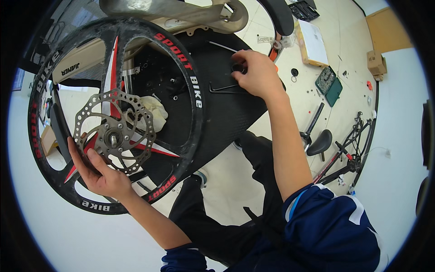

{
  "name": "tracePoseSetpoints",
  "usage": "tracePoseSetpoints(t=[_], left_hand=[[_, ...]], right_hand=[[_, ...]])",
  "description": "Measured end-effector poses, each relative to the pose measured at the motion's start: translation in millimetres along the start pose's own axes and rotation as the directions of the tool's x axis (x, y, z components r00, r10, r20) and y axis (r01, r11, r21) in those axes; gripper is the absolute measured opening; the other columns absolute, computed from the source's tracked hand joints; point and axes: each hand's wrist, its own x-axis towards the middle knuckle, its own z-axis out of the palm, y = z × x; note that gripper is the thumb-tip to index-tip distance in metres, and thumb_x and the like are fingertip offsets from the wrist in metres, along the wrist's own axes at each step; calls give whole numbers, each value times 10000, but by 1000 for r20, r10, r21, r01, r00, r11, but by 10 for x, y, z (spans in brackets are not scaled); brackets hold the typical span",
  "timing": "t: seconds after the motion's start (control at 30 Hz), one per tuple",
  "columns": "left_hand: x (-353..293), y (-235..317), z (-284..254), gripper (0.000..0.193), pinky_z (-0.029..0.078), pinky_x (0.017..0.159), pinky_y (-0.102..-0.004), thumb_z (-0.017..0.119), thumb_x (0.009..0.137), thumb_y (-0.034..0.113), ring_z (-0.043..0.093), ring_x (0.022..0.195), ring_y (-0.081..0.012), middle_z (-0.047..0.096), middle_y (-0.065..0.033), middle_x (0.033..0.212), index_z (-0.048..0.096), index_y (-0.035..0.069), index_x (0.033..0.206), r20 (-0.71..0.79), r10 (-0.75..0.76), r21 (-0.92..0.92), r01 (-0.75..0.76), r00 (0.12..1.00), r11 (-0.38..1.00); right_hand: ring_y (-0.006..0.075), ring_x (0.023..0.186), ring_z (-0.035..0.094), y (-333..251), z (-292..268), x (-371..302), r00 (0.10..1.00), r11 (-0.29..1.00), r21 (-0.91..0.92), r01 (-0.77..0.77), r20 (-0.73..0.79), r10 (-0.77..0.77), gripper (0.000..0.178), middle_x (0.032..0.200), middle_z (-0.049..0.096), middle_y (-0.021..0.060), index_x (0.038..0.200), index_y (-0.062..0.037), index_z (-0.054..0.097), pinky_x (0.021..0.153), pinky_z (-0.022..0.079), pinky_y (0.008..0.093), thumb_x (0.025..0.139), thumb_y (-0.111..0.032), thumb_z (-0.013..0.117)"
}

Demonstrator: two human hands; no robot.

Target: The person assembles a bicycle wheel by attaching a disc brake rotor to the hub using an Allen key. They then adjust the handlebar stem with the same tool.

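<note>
A black bicycle wheel [192,131] with broad spokes carries a drilled metal brake disc [81,115] round its axle [113,140]. My left hand [106,179] grips the wheel beside the disc, thumb in front and fingers reaching through behind a spoke. Over the black seat [217,113], my right hand [259,75] has its fingers curled round a small dark round part [238,68], partly hidden. Black L-shaped hex keys [222,92] lie just below that hand. A thin silver rod [222,46] points away from its fingertips; its other end is hidden.
Small loose parts [175,97] and a crumpled white cloth or glove [156,113] lie behind the wheel. A large metallic frame piece [181,16] spans the top. On the floor are a green tool case [328,86], a bicycle saddle [320,143], a bike frame [349,163] and a white box [312,43].
</note>
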Motion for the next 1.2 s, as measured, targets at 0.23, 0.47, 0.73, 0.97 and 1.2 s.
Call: tracePoseSetpoints(t=[0.23,0.47,0.73,0.97,1.2], left_hand=[[12,-29,-15,395,489,972,-291,502,1027,68,598,1133,-171,562,-122,1390,501,-29,1410,-8,39,39,-39,999,998],[19,-19,5,404,469,1019,-307,502,1012,48,590,1187,-193,559,-133,1407,501,-43,1407,-14,29,21,-28,999,999],[11,5,10,383,459,1031,-311,515,1029,91,578,1194,-189,575,-118,1389,526,-34,1390,-20,47,32,-47,999,998],[22,2,9,380,463,1017,-305,515,1028,89,586,1171,-179,576,-111,1386,527,-35,1388,-21,54,33,-54,998,998],[13,-20,-10,387,469,999,-296,510,1028,84,592,1147,-169,579,-103,1377,517,-28,1398,-20,33,20,-33,999,999]], right_hand=[[283,869,684,-87,85,55,999,974,226,3,44,-14,298,961,698,160,1022,-5,717,808,546,371,747,-114,752],[159,755,693,-165,9,78,999,902,430,30,-44,-12,298,924,731,102,1052,6,712,708,558,279,816,-172,753],[151,719,666,-290,38,86,999,891,455,-15,-22,28,342,890,707,88,1060,14,696,678,544,285,840,-243,744],[187,761,651,-281,110,54,996,888,450,93,-56,-76,318,1014,658,115,1062,-13,687,731,535,312,783,-160,730],[199,768,652,-301,142,48,997,919,389,68,-7,-71,322,1023,655,120,1063,-11,687,751,535,326,781,-161,724]])
